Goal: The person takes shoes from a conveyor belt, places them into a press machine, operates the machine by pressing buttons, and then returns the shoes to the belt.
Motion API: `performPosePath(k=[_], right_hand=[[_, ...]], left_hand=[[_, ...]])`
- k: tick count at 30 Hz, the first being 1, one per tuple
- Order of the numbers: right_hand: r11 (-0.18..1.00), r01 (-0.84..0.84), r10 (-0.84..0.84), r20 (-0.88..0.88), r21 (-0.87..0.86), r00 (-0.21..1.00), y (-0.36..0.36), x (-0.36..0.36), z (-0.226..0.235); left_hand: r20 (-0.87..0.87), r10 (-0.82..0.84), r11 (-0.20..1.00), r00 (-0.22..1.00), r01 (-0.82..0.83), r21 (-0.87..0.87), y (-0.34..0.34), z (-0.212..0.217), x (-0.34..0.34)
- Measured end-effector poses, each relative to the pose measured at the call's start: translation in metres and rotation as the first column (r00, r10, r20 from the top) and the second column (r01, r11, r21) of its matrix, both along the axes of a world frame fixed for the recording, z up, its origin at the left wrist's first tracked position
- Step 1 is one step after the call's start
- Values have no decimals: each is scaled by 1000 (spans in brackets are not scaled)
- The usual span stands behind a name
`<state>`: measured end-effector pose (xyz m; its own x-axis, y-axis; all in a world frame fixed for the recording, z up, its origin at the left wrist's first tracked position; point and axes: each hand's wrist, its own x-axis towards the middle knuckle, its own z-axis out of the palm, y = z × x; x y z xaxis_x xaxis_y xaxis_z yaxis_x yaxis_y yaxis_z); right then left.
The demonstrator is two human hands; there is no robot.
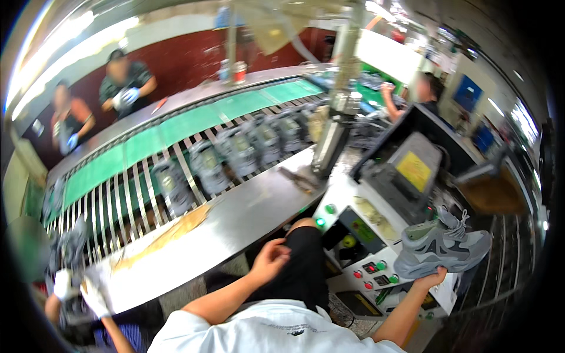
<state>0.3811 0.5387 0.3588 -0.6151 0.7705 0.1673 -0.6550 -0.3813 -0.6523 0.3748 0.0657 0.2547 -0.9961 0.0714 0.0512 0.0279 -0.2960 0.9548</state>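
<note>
A grey lace-up sneaker (442, 252) rests on my right hand (434, 279), whose fingers grip it from beneath the sole. The shoe is held to my right, in front of the machine's white control panel (372, 269) with its red and green buttons, its toe pointing right. My left hand (271, 260) hovers above my dark-clad leg, near the metal table's edge. Its fingers are loosely bent and slightly apart, with nothing visible in them.
A slatted conveyor (138, 203) carries several grey shoes (209, 167) beside a green belt (223, 109). Brown sheet material (170, 236) lies on the metal table (250, 206). A metal post (338, 106) rises beyond it. White-gloved hands (94, 297) work at lower left; other people stand farther off.
</note>
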Motion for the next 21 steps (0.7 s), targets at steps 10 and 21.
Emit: performPosePath(k=[10,21], right_hand=[[-181,-950,923,377,253,-76,-378,-49,-31],[-510,-859,729,555,52,-400,-440,-59,-83]], left_hand=[[80,284,735,955,-270,622,-128,89,89],[-172,983,-103,-59,-960,-260,-265,-15,224]])
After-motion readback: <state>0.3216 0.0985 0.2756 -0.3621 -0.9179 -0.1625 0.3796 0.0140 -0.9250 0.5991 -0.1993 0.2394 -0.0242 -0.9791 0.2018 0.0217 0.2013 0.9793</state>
